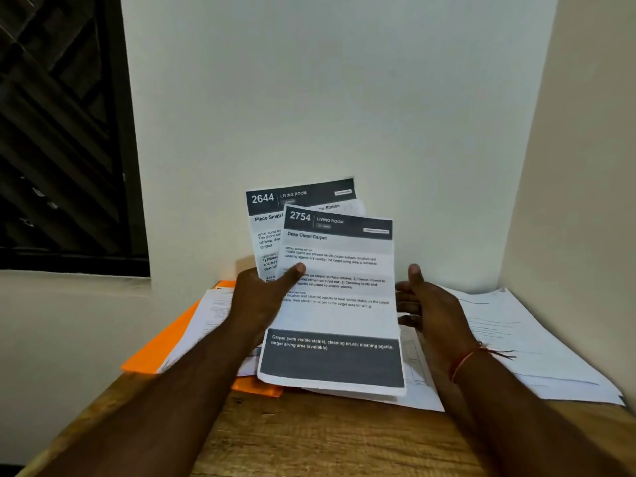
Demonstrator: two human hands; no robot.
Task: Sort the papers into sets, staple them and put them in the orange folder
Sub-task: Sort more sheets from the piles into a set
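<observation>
The wooden table runs under both forearms into a wall corner. Beyond and to the right of the right hand, loose papers lie spread flat. Below and left of the left hand, the orange folder lies with its long axis slanting away to the right, and more white pages rest on it.

Between the hands stands the front sheet, headed 2754. Its long axis is nearly upright, with the heading at the top and the dark band at the bottom, nearest the person. Behind it the back sheet, headed 2644, fans out leaning left.

The left hand grasps both sheets, its thumb pressed on the front sheet's face. The right hand is released, fingers straight at the sheet's right edge; whether they touch it cannot be told. A red thread circles the right wrist.
</observation>
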